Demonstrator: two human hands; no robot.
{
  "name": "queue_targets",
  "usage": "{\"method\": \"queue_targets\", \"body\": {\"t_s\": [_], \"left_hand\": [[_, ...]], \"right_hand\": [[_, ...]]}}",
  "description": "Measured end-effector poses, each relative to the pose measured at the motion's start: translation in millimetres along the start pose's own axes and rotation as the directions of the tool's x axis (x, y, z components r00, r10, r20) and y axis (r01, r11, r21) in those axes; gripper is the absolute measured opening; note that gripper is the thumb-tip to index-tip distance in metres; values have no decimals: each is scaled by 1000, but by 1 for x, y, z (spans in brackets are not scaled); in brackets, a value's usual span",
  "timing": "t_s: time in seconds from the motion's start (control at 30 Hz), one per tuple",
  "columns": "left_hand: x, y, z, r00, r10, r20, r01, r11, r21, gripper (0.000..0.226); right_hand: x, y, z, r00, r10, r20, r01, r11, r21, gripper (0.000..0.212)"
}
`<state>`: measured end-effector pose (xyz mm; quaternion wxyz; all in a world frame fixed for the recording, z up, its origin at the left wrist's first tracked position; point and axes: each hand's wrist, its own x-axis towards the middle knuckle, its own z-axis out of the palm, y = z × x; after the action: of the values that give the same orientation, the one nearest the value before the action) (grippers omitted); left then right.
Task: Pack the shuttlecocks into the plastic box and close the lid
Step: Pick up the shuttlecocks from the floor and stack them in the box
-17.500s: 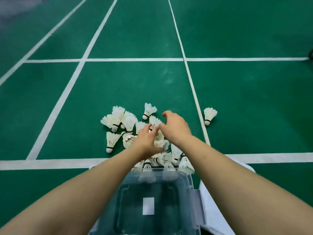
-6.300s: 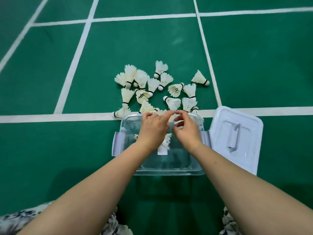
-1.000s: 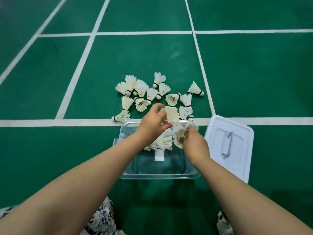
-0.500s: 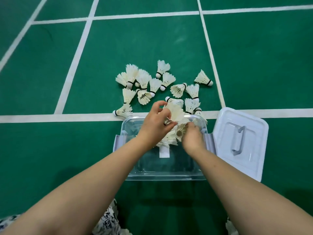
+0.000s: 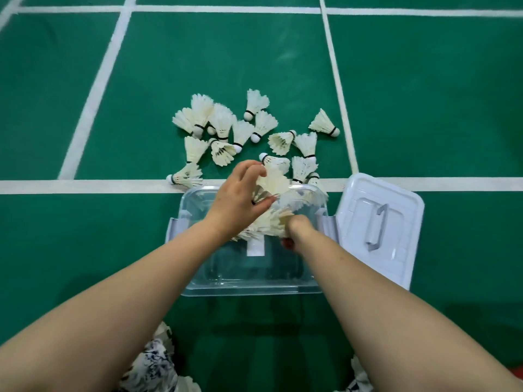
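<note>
Green court floor (image 5: 424, 108): plastic box (image 5: 249, 290) holds shuttlecocks (image 5: 271, 226); left hand (image 5: 237, 202) fingers curl round a shuttlecock (image 5: 273, 183) (right hand (image 5: 298, 227) fingers buried, cannot tell).

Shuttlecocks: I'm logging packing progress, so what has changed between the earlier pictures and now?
A bunch of shuttlecocks has built up in the box, which began empty, and the floor pile near it has thinned. The right hand has dipped lower into the box, its grip hidden; the left hand still holds a shuttlecock at the far rim. The lid stays off, beside the box.
</note>
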<state>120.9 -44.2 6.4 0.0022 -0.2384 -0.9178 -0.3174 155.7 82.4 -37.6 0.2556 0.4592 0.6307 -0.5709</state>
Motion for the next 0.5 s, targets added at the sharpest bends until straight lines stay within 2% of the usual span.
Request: {"method": "queue_targets", "body": {"t_s": [0.07,0.2,0.33,0.5], "left_hand": [[-2,1,-5,999,-28,15,28,999,18,45],[-3,3,-7,998,-6,62,6,1000,9,45],[0,2,-6,998,24,62,-23,1000,-17,48],[-5,4,-7,999,26,44,-26,1000,-10,50]], "right_hand": [[2,0,-2,997,69,32,-73,988,133,19],[15,11,5,999,31,19,-34,972,231,38],[19,11,2,997,13,-77,0,986,167,51],[6,7,1,994,-65,-85,69,996,50,44]]}}
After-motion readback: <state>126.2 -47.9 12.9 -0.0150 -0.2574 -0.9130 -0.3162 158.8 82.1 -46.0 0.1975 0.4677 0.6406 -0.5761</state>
